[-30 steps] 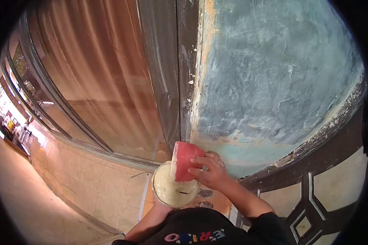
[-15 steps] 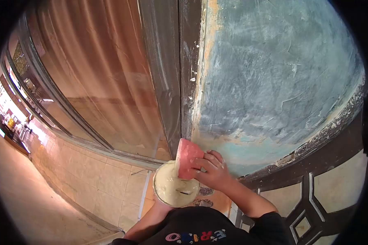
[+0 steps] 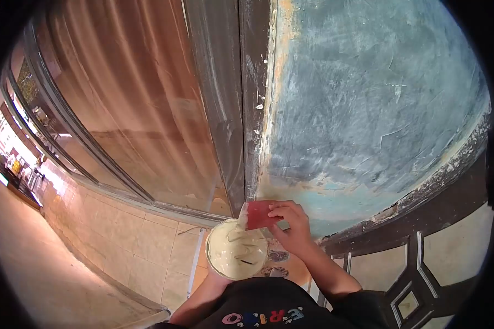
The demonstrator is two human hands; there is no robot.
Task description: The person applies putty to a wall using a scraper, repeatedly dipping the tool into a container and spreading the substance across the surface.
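My right hand [image 3: 292, 222] pinches a red, flat scraper [image 3: 259, 214] whose left edge carries cream-coloured paste. That edge is at the upper rim of a round container of cream paste [image 3: 233, 249], with a ridged surface and a small dark slot-like mark. Beneath the container, at its lower left, my left hand [image 3: 218, 278] supports it; its fingers are mostly hidden under it. Just beyond the scraper stands a wall [image 3: 368, 98] with patchy blue-grey and turquoise coating.
A dark frame [image 3: 225, 109] runs upright beside the wall, its edge chipped. Left of it is glass with a brown curtain [image 3: 132, 82] behind. Tiled floor [image 3: 142, 241] lies below. Dark panelling with pale insets [image 3: 458, 247] is at the lower right.
The scraper has turned from steeply upright to nearly level, and paste now coats its left edge. My right hand has shifted with it. The paste surface shows new ridges.
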